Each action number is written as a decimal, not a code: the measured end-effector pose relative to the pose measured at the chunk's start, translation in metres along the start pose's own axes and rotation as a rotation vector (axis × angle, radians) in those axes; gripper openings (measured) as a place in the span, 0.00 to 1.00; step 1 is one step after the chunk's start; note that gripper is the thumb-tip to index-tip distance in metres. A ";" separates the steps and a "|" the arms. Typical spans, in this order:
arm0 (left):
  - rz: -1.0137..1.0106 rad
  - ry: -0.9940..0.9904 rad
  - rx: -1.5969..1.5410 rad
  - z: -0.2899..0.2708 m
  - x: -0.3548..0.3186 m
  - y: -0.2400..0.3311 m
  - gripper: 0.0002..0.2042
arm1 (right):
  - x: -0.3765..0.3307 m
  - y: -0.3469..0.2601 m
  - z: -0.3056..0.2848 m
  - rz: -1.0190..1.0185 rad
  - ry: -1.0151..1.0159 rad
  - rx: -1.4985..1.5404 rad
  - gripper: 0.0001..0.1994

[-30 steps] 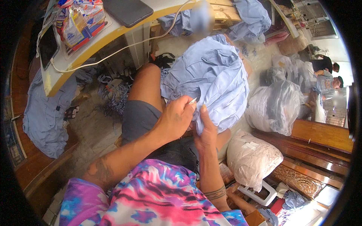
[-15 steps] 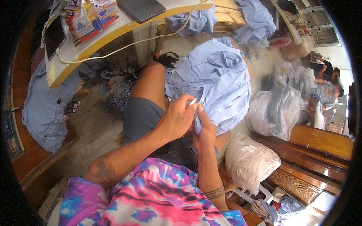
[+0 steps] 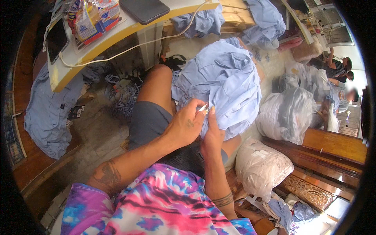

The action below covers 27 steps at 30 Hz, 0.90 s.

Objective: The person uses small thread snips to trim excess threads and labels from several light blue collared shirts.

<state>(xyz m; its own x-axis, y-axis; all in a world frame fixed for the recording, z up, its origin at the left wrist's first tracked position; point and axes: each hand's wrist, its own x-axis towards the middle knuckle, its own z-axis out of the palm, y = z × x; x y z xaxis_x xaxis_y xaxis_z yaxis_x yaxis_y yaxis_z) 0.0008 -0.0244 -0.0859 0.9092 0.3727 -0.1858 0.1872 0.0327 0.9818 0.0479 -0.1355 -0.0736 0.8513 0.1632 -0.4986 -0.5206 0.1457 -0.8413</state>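
A bunched light-blue cloth [image 3: 227,78] is spread over my lap and knees, its folds falling toward me. My left hand [image 3: 188,120] is closed at the cloth's near edge, with a small white pointed piece [image 3: 202,108] pinched between thumb and finger; its exact kind is unclear. Close beside it, my right hand [image 3: 213,131] grips the same edge, thumb up and fingers mostly hidden behind the cloth. The two thumbs nearly meet at the white piece.
Above left, a table with a yellow edge [image 3: 98,47] carries a dark phone [image 3: 145,9], a packet [image 3: 92,21] and a white cable [image 3: 156,41]. More blue cloth [image 3: 51,113] hangs at left. Filled plastic bags [image 3: 284,113] and a carved wooden piece [image 3: 309,190] stand right. People sit beyond.
Both hands stay at the cloth's edge. The right thumb has straightened upward, and the white piece has turned slightly. In the background, another person has come into view.
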 end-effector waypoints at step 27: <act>-0.470 -0.038 -0.649 -0.004 0.013 0.014 0.13 | -0.008 0.007 0.012 -0.105 0.039 -0.060 0.23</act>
<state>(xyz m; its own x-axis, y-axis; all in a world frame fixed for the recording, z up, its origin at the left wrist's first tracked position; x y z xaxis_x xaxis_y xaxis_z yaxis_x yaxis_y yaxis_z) 0.0134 -0.0151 -0.0746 0.8032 0.1549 -0.5752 0.3103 0.7154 0.6260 0.0366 -0.1240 -0.0729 0.9034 0.1123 -0.4139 -0.4248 0.1013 -0.8996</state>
